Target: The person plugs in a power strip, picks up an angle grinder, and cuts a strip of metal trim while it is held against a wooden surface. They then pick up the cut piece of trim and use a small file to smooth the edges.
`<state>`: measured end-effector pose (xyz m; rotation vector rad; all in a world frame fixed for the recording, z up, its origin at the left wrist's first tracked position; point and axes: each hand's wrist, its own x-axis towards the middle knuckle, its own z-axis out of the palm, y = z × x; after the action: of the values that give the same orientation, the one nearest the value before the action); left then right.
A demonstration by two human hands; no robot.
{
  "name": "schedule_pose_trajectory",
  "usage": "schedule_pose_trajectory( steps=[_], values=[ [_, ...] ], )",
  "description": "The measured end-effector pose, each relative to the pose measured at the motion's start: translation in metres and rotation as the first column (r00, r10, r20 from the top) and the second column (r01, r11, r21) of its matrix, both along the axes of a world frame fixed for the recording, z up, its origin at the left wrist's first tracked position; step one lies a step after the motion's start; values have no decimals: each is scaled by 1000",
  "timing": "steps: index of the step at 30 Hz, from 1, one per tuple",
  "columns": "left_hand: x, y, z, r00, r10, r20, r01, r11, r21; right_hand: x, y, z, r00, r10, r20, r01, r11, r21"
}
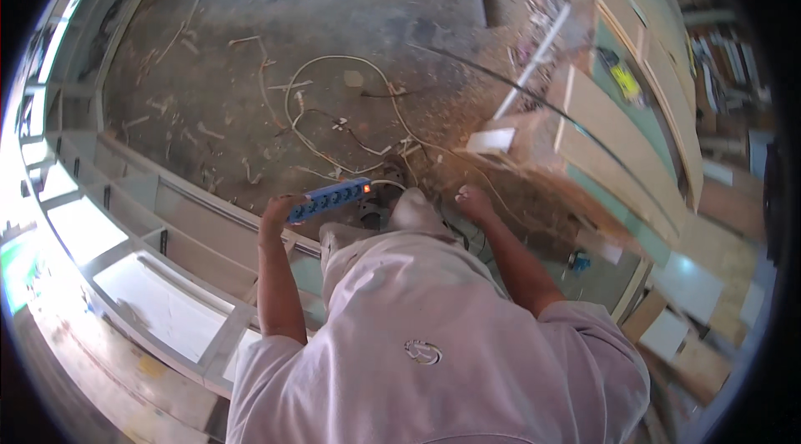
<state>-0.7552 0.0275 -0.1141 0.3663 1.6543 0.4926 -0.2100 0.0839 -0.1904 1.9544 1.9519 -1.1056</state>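
Observation:
My left hand (284,209) is closed around the left end of a blue power strip (334,198). The strip has a row of several sockets and a glowing orange switch at its right end. A pale cord (389,184) leaves it beside the switch. Low on the right, my right hand (474,204) has its fingers curled together. Whatever those fingers hold, if anything, is too small to make out. Dark cord shows below that hand, partly hidden by my body.
A long pale cable (294,98) loops over the littered concrete floor. White-framed cabinet carcasses (150,185) line the left. On the right, wooden panels (617,160) carry a yellow-green tool (624,81), with a white board piece (491,141) near their edge. A small blue object (579,260) lies lower.

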Motion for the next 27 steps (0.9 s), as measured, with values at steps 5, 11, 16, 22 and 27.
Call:
schedule_pose_trajectory(
  steps=[5, 11, 16, 22, 27],
  values=[
    [21, -38, -62, 915, 381, -131, -379, 925, 41, -96, 115, -89, 994, -62, -93, 44, 981, -187],
    [61, -25, -107, 783, 544, -303, -557, 829, 51, -200, 226, -149, 989, 140, -38, -142, 986, -85],
    [56, -3, -187, 700, 658, -278, -696, 716, -58, -263, 290, -297, 991, 133, -1, -132, 985, -114],
    [64, -6, -302, 615, 770, -167, -788, 603, -124, -311, 331, -471, 949, 260, 181, -258, 966, -30],
    [79, -20, -353, 477, 879, -18, -854, 458, -248, -342, 345, -573, 946, 239, 217, -236, 971, -41]
  ],
)
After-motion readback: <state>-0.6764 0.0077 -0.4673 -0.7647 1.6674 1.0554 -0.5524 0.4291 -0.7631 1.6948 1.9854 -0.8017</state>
